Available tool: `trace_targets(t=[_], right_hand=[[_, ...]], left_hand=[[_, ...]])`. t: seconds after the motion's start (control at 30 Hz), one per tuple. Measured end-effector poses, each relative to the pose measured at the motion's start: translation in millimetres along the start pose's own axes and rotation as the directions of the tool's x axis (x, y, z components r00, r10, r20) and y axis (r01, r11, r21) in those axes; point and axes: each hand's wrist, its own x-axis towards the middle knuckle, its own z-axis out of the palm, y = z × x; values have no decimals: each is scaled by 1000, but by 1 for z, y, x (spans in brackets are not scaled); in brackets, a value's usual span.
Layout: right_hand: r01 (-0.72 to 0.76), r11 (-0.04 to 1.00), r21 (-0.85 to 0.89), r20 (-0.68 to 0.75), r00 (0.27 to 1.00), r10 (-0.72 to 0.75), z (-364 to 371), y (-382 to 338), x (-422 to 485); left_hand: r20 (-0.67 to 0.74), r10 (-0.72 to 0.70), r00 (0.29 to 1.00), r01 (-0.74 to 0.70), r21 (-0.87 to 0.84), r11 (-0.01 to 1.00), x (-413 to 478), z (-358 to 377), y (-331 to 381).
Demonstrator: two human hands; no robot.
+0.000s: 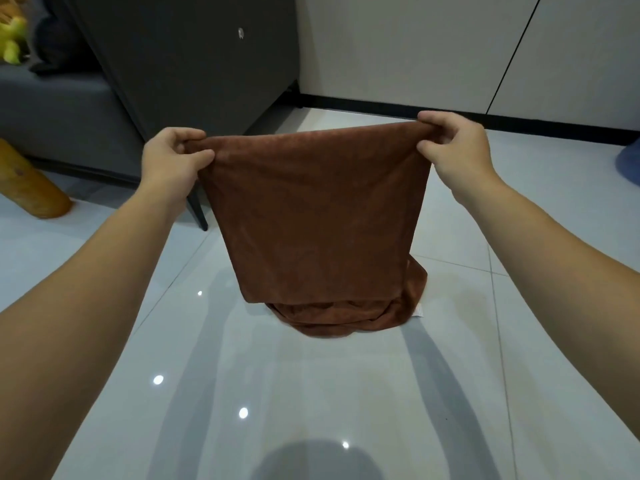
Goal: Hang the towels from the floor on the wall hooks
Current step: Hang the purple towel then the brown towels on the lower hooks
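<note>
We note glossy tiled floor (pixel 311 393) nearest us, brown towel (pixel 311 209) at centre with its lower end bunched on the tiles, left hand (pixel 173 157) pinching its top corner at 10 o'clock, right hand (pixel 450 150) pinching the other at 2 o'clock, dark cabinet (pixel 194 57) beyond at 11 o'clock.

Pretty sure we're looking at someone's living room here. We've got a grey sofa (pixel 52 109) off to the left with a yellow-green plush toy (pixel 12 39) sitting on it, and a dark cabinet (pixel 194 64) on skinny legs right next to it. There's also a glossy tiled floor (pixel 311 393) bouncing the ceiling lights, and plain white wall panels (pixel 415 46) over a black baseboard (pixel 450 116).
</note>
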Motion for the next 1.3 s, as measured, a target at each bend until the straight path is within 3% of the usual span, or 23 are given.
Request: trace_targets(t=[0.13, 0.27, 0.4, 0.47, 0.53, 0.6, 0.7, 0.77, 0.97, 1.17, 1.3], right_hand=[[-71, 997, 23, 50, 996, 70, 1, -4, -1], [-131, 987, -89, 151, 978, 143, -1, 2, -1], [-163, 957, -240, 276, 934, 228, -5, 6, -4], [-237, 957, -167, 342, 897, 282, -8, 8, -5], [-313, 948, -62, 438, 845, 307, -15, 8, -5], [-255, 956, -147, 479, 827, 294, -20, 7, -5], [55, 862, -503, 405, 897, 179, -15, 5, -4], [120, 832, -541, 357, 929, 98, -12, 1, -1], [129, 856, -501, 158, 986, -56, -22, -23, 23], [51, 940, -337, 11, 999, -50, -19, -33, 31], [37, 977, -212, -80, 995, -55, -20, -37, 38]], left_hand=[[-27, 102, 994, -94, 210, 973, 1, -1, -8], [-83, 100, 991, -60, 393, 918, 4, -4, -19], [-13, 84, 996, -67, 483, 873, 4, -3, -22], [4, 53, 999, -50, 432, 901, 1, -2, -20], [79, -30, 996, 10, 240, 971, -2, -5, -16], [232, -63, 971, 38, 109, 993, -5, -11, -12], [320, 22, 947, -145, 367, 919, -5, -14, -10], [331, 90, 939, -256, 504, 825, -3, -10, -3], [243, 231, 942, -332, 584, 741, 13, -8, 33], [88, 224, 971, -238, 483, 842, 24, -3, 55], [65, 239, 969, -246, 356, 902, 24, -3, 65]])
